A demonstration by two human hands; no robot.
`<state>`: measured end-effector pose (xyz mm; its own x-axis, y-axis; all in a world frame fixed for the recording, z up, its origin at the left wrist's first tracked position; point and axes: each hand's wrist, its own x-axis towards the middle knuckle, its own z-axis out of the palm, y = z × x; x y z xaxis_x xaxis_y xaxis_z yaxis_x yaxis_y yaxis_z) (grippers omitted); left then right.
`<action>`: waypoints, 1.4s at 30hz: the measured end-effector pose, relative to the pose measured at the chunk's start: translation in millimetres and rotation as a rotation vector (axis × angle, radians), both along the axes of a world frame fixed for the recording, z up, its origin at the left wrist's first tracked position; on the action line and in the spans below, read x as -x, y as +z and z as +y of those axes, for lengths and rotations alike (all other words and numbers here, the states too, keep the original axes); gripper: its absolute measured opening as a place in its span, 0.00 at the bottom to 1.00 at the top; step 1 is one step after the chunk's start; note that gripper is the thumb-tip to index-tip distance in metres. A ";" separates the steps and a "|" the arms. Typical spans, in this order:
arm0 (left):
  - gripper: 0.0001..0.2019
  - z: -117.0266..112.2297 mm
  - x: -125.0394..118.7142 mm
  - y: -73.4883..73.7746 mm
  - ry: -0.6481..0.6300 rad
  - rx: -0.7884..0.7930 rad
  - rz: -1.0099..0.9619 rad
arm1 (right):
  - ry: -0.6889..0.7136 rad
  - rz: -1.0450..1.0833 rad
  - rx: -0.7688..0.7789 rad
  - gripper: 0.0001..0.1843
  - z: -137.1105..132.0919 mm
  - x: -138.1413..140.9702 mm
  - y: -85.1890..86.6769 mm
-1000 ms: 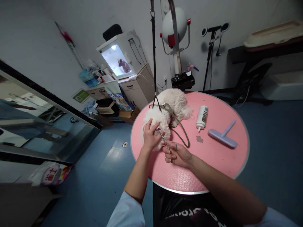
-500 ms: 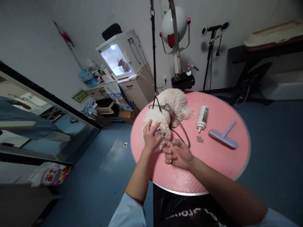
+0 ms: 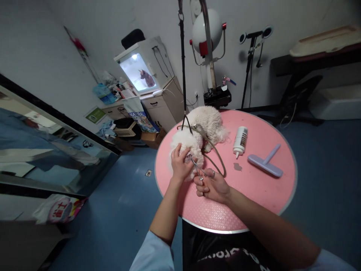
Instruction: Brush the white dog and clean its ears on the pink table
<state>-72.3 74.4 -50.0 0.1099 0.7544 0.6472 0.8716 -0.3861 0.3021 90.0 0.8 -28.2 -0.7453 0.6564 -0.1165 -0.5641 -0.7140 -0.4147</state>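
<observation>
A small white fluffy dog [image 3: 205,122] lies on the round pink table [image 3: 254,188], tied by a black leash [image 3: 183,75] that hangs from above. My left hand [image 3: 179,165] is closed on the fur of the dog's head. My right hand [image 3: 212,187] grips metal ring-handled forceps [image 3: 200,171], fingers through the rings. The tips point into the fur just under my left thumb.
A white bottle [image 3: 240,140] and a lilac brush [image 3: 265,162] lie on the table to the right. A metal loop [image 3: 216,156] curves by the dog. Behind stand a dryer stand [image 3: 208,41], a lit cabinet [image 3: 141,69] and a glass partition [image 3: 50,150] on the left.
My right hand has turned the forceps a little, so their rings show more clearly. The left hand stays on the dog's head. Reflections in the glass on the left have shifted.
</observation>
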 end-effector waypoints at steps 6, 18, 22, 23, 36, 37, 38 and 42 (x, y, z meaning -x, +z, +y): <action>0.20 -0.3 1.3 -1.7 0.004 -0.013 0.004 | -0.034 -0.049 -0.119 0.17 -8.4 1.0 -0.2; 0.23 -7.5 3.1 4.8 -0.068 0.033 0.023 | -0.146 -0.181 -0.149 0.16 -6.9 -2.2 3.5; 0.19 -8.7 4.0 5.8 -0.082 0.057 0.008 | -0.181 -0.379 -0.222 0.16 -13.7 -6.2 6.0; 0.18 -8.1 3.2 5.4 -0.067 0.051 0.000 | -0.172 -0.442 -0.251 0.16 -13.5 -7.1 8.0; 0.20 -7.4 -2.5 6.5 -0.064 0.020 0.086 | -0.169 -0.844 -0.682 0.09 10.3 -4.2 12.8; 0.20 -7.1 -1.8 6.4 -0.069 0.022 0.088 | -0.165 -0.839 -0.687 0.10 7.4 -4.1 12.1; 0.21 -6.6 -1.1 6.1 -0.074 0.023 0.086 | -0.156 -0.842 -0.687 0.10 4.2 -4.2 11.9; 0.20 -5.0 -0.2 4.4 -0.072 0.021 0.071 | -0.133 -0.954 -0.683 0.13 -3.7 -6.7 13.4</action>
<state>-72.0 69.4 -45.6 0.2093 0.7561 0.6200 0.8613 -0.4428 0.2492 96.7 -2.9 -14.8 -0.4679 0.8644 -0.1838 0.1271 -0.1400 -0.9820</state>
